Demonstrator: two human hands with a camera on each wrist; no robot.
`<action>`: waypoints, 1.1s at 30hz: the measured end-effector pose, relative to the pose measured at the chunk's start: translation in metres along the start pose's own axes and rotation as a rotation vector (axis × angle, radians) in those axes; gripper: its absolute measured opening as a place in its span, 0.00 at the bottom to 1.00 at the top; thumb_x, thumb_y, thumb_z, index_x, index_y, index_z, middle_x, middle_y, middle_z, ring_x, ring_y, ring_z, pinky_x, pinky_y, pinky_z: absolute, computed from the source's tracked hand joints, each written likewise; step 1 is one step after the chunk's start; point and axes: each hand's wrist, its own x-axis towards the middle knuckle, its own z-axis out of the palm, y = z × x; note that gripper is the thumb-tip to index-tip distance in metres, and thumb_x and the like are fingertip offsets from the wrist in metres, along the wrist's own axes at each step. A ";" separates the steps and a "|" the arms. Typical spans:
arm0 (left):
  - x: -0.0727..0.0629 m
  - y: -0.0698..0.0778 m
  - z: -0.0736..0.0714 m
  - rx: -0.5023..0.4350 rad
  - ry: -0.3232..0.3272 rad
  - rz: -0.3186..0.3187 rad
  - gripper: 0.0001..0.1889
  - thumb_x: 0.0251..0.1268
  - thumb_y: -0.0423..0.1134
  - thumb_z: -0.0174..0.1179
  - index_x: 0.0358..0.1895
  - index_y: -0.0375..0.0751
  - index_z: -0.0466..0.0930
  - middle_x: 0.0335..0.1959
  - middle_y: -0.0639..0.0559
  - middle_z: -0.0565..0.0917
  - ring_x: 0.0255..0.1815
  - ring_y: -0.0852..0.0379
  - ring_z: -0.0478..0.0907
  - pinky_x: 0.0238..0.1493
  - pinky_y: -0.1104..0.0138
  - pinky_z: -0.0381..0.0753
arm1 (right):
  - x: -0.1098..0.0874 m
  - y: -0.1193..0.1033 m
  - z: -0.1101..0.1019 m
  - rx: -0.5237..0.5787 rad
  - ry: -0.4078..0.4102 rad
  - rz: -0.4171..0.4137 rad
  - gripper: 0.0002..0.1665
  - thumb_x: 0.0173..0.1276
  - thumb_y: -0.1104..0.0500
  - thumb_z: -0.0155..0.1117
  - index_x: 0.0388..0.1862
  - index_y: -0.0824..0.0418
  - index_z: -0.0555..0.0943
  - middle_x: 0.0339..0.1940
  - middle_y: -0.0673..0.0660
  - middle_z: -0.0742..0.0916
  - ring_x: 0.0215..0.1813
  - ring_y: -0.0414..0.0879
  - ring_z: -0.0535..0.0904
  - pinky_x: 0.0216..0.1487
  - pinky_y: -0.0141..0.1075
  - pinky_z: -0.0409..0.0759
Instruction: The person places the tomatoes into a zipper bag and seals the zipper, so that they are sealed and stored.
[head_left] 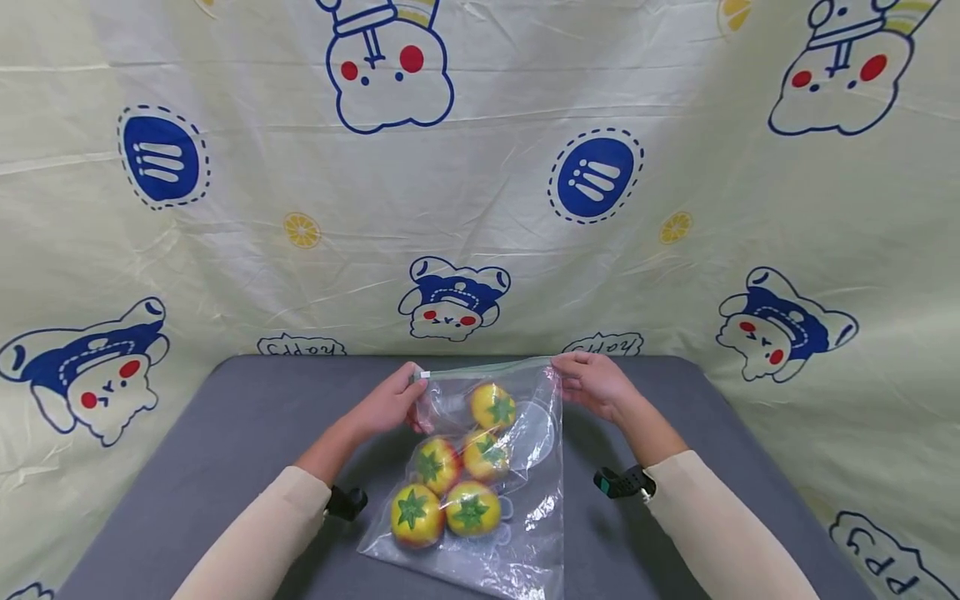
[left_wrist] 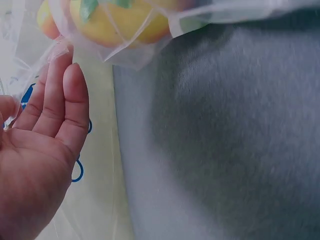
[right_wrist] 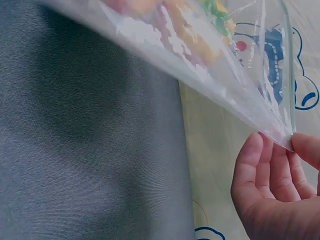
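Note:
A clear plastic zip bag hangs between both hands, tilted, its zip edge at the top. Inside it are several yellow-red tomato-like fruits with green star-shaped tops. My left hand pinches the bag's upper left corner, by a small white slider. At the upper right corner my right hand pinches the edge between thumb and fingers. In the left wrist view the left hand has its fingers behind the film. The right wrist view shows the right hand gripping the bag's corner tip.
A dark grey table lies below the bag. Behind it hangs a pale curtain printed with cartoon bears. Black bands are worn on both wrists, below light sleeves.

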 end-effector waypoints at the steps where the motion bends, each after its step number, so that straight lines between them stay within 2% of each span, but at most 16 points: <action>1: 0.000 0.000 0.001 -0.006 0.005 -0.002 0.10 0.87 0.40 0.38 0.50 0.35 0.61 0.31 0.40 0.84 0.28 0.47 0.87 0.41 0.41 0.86 | 0.002 -0.001 0.001 0.000 0.006 0.001 0.12 0.78 0.57 0.61 0.52 0.63 0.78 0.38 0.48 0.86 0.39 0.40 0.85 0.43 0.34 0.86; 5: 0.000 -0.002 0.004 -0.052 0.058 -0.011 0.10 0.87 0.40 0.39 0.51 0.35 0.63 0.32 0.41 0.84 0.27 0.51 0.86 0.41 0.44 0.87 | 0.009 -0.005 0.004 0.003 0.038 0.008 0.15 0.78 0.56 0.61 0.56 0.64 0.77 0.37 0.47 0.87 0.38 0.39 0.85 0.42 0.33 0.85; 8: 0.003 -0.005 0.007 -0.121 0.146 -0.029 0.10 0.86 0.40 0.42 0.49 0.35 0.67 0.31 0.46 0.83 0.28 0.54 0.85 0.40 0.50 0.88 | 0.012 -0.006 0.006 0.012 0.057 0.011 0.16 0.78 0.57 0.61 0.58 0.64 0.78 0.36 0.46 0.87 0.38 0.39 0.85 0.41 0.33 0.85; 12: 0.011 -0.009 0.010 -0.270 0.285 -0.059 0.11 0.84 0.39 0.48 0.39 0.37 0.71 0.29 0.50 0.82 0.29 0.57 0.83 0.38 0.57 0.89 | 0.014 -0.007 0.006 0.008 0.068 0.005 0.17 0.77 0.57 0.63 0.59 0.66 0.78 0.36 0.47 0.87 0.37 0.39 0.85 0.41 0.33 0.85; 15: 0.015 -0.012 0.012 -0.357 0.364 -0.047 0.12 0.82 0.38 0.51 0.35 0.36 0.70 0.26 0.52 0.82 0.28 0.57 0.82 0.37 0.58 0.90 | 0.015 -0.005 0.005 0.001 0.075 -0.010 0.20 0.76 0.58 0.64 0.60 0.68 0.77 0.34 0.47 0.87 0.36 0.39 0.85 0.40 0.32 0.86; 18: 0.019 -0.015 0.011 -0.383 0.433 -0.017 0.12 0.81 0.36 0.53 0.35 0.34 0.69 0.22 0.53 0.79 0.26 0.58 0.81 0.34 0.57 0.90 | 0.018 -0.003 0.001 -0.012 0.075 -0.033 0.21 0.75 0.59 0.65 0.60 0.71 0.77 0.33 0.47 0.88 0.35 0.39 0.85 0.40 0.31 0.86; 23: 0.024 -0.019 0.008 -0.338 0.541 0.033 0.12 0.78 0.34 0.55 0.35 0.30 0.69 0.16 0.56 0.76 0.17 0.61 0.79 0.26 0.63 0.87 | 0.024 0.002 -0.007 -0.017 0.073 -0.048 0.18 0.74 0.59 0.67 0.55 0.69 0.81 0.32 0.47 0.89 0.35 0.39 0.86 0.41 0.33 0.87; 27: 0.027 -0.022 0.002 -0.322 0.558 0.055 0.10 0.77 0.32 0.58 0.36 0.29 0.71 0.17 0.55 0.80 0.15 0.62 0.78 0.23 0.66 0.86 | 0.026 0.005 -0.013 -0.039 0.070 -0.039 0.18 0.73 0.57 0.68 0.54 0.67 0.82 0.33 0.49 0.90 0.35 0.41 0.87 0.45 0.36 0.88; 29: 0.029 -0.023 -0.002 -0.300 0.552 0.050 0.09 0.76 0.33 0.58 0.37 0.29 0.72 0.18 0.55 0.82 0.15 0.62 0.79 0.23 0.67 0.85 | 0.027 0.005 -0.015 -0.059 0.062 -0.040 0.19 0.73 0.56 0.68 0.55 0.67 0.82 0.34 0.49 0.90 0.35 0.41 0.86 0.48 0.37 0.88; 33: 0.031 -0.023 -0.009 -0.319 0.520 0.041 0.09 0.76 0.33 0.58 0.41 0.27 0.73 0.19 0.54 0.84 0.16 0.61 0.82 0.25 0.64 0.87 | 0.031 0.005 -0.015 -0.079 0.057 -0.048 0.21 0.73 0.55 0.68 0.57 0.68 0.81 0.34 0.49 0.89 0.36 0.41 0.85 0.49 0.37 0.87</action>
